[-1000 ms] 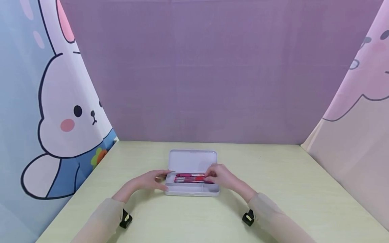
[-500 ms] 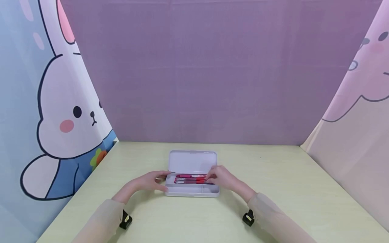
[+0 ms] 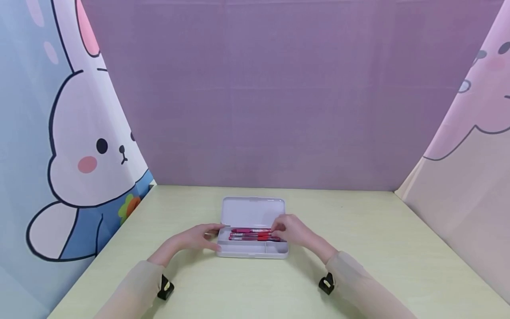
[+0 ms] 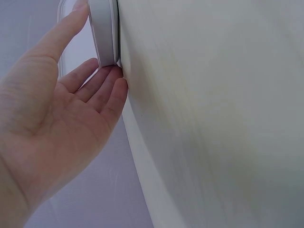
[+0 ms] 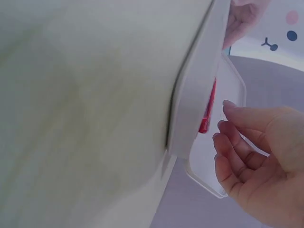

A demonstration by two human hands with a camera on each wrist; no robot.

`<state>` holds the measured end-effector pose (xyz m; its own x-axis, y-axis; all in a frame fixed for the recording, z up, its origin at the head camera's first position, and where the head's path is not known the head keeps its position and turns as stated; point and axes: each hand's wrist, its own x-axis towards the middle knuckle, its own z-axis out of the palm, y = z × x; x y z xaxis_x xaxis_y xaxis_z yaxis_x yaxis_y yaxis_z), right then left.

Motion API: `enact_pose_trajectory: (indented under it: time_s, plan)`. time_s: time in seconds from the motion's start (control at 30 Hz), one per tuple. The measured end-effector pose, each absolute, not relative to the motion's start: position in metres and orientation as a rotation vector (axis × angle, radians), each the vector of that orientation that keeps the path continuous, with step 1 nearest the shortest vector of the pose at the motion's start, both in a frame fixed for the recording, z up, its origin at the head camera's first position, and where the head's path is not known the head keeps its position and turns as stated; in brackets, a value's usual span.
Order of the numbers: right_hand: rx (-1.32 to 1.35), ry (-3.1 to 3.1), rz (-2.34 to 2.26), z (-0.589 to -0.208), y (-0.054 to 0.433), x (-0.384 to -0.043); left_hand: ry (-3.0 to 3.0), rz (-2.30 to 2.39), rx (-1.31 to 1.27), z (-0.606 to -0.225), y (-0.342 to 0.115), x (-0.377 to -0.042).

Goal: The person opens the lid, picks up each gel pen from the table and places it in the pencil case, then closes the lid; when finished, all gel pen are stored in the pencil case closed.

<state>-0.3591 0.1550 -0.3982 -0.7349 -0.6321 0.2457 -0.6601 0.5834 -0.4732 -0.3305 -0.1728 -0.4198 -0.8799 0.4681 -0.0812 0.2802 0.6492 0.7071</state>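
A white pencil case [image 3: 241,250] lies with its lid [image 3: 253,212] folded back on the table. Several red and pink pens [image 3: 249,235] lie side by side in its long rear compartment. My left hand [image 3: 195,237] grips the case's left end; in the left wrist view, thumb and fingers reach around the case wall [image 4: 105,35]. Over the right end of the pens is my right hand [image 3: 292,231]. The right wrist view shows its thumb and loosely bent fingers apart, nothing between them, beside a red pen end [image 5: 204,124] past the case wall.
The case's front part has a divider with a small compartment [image 3: 276,250] at the right. Pale tabletop [image 3: 251,288] surrounds the case. A purple cloth [image 3: 255,97] stands behind, with printed curtains at both sides. Black wrist bands [image 3: 326,284] are on the sleeves.
My right hand has lifted slightly and shifted a little right, so more of the pens' right ends shows. The left hand stays at the case's left end.
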Motion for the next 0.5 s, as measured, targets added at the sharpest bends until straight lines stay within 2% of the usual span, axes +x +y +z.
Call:
enact_pose_trajectory:
  time_s: [0.5]
  plan:
    - [1.007, -2.525, 0.85, -0.382, 0.159, -0.369, 2.524, 1.193, 0.648, -0.423, -0.173, -0.334]
